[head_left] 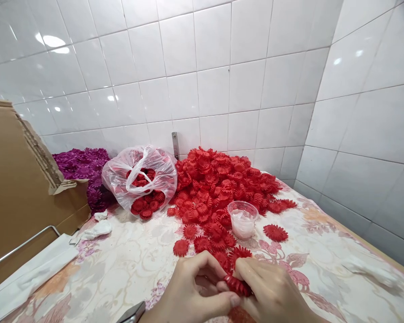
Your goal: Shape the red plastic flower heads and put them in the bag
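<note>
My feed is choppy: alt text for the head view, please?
Left hand and right hand hold a red petalled piece between them over a floral tablecloth. Beyond lies a heap of similar pieces, with a clear plastic cup at its near right side; to the heap's left are a plastic bag of red pieces, purple petalled pieces and brown cardboard.

A ridged red flower [237, 285] is held between the hands [272, 285].
</note>
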{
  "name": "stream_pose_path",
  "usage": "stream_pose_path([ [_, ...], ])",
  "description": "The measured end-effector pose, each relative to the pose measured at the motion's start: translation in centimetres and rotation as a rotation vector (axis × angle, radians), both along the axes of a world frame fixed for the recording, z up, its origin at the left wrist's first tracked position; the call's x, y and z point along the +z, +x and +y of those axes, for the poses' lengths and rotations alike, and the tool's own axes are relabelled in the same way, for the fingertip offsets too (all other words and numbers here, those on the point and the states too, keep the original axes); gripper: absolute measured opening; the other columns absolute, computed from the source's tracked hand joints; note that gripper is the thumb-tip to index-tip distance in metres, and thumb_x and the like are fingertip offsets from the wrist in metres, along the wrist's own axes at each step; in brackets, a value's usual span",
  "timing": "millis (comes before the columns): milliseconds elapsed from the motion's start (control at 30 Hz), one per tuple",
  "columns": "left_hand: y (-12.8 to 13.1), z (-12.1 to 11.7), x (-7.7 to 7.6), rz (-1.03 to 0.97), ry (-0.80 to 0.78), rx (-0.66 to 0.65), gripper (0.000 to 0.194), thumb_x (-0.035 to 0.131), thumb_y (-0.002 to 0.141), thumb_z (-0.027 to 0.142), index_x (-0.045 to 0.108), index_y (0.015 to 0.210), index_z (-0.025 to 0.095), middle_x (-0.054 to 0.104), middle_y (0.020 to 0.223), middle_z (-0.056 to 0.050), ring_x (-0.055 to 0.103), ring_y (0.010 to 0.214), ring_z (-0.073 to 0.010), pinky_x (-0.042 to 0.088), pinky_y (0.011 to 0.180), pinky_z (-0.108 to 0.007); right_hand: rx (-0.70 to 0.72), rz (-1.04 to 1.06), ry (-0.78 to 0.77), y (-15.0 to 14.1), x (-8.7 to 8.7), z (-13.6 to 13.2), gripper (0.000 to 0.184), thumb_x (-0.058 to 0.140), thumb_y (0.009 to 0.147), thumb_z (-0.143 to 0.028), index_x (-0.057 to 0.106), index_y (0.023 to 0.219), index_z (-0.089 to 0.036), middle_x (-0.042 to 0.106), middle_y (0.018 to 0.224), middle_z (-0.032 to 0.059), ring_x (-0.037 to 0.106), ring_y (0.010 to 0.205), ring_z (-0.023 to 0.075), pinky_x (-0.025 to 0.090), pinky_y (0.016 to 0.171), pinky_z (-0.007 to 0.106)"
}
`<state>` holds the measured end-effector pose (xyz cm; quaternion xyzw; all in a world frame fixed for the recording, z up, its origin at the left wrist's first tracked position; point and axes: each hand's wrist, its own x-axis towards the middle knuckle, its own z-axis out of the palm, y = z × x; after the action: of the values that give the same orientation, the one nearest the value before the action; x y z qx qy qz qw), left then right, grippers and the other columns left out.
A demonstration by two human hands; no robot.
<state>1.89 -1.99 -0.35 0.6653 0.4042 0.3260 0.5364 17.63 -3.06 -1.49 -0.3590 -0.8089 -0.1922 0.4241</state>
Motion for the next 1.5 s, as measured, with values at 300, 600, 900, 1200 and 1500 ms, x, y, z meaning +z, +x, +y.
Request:
stream_pose_path([
  [300, -0.1, 0.5, -0.7, -0.115, -0.06, 0.047, 0.004, 0.06, 0.07, 0.015, 0.057, 0.073, 0.015, 0.065, 0.073, -0.002, 0.06, 0.069, -0.0154, 0.045, 0.062, -0.023, 0.049, -0.036, -0.191, 0.4, -1.7, 0.2, 0.027, 0.033, 0.092, -0.018, 0.048, 0.069, -0.019, 0.056, 0.055, 0.0002, 0.053, 0.047, 0.0127, 0.036, 0.044, 0.022],
  [600, -0.6, 1.1, -0.3, -0.089, 0.083, 0.093, 0.005, 0.053, 0.078, 0.015, 0.056, 0.075, 0.016, 0.061, 0.073, 0.001, 0.054, 0.068, -0.0123, 0.042, 0.062, -0.022, 0.138, 0.049, -0.344, 0.6, -1.0, -0.2, 0.022, 0.033, 0.085, -0.008, 0.053, 0.087, -0.018, 0.064, 0.071, 0.0046, 0.062, 0.062, 0.0168, 0.047, 0.055, 0.025],
  [900, -0.4, 0.8, 0.3, -0.307, -0.096, 0.054, 0.011, 0.059, 0.076, 0.019, 0.051, 0.069, 0.016, 0.06, 0.074, 0.0, 0.052, 0.069, -0.0117, 0.039, 0.064, -0.022, 0.112, 0.348, -0.743, 0.2, 0.3, 0.0, 0.022, 0.035, 0.088, -0.022, 0.051, 0.073, -0.02, 0.058, 0.063, -0.0002, 0.055, 0.054, 0.015, 0.042, 0.052, 0.026],
  [1200, 0.2, 1.1, 1.0, -0.584, -0.258, -0.113, 0.014, 0.054, 0.076, 0.01, 0.047, 0.065, 0.017, 0.064, 0.069, -0.002, 0.06, 0.067, -0.0128, 0.042, 0.071, -0.026, 0.386, 1.004, -1.188, -0.4, 1.4, 0.5, 0.025, 0.052, 0.08, -0.042, 0.052, 0.068, -0.019, 0.055, 0.061, -0.0036, 0.055, 0.052, 0.0119, 0.046, 0.052, 0.024],
  [1500, -0.4, 1.1, 0.1, -0.383, -0.218, -0.004, 0.026, 0.073, 0.064, 0.022, 0.05, 0.072, 0.016, 0.062, 0.079, -0.001, 0.057, 0.074, -0.0136, 0.041, 0.065, -0.023, 0.151, 0.506, -0.759, 0.0, 0.6, -0.2, 0.013, 0.043, 0.082, -0.022, 0.052, 0.073, -0.021, 0.061, 0.064, -0.0013, 0.058, 0.057, 0.0151, 0.046, 0.055, 0.025],
])
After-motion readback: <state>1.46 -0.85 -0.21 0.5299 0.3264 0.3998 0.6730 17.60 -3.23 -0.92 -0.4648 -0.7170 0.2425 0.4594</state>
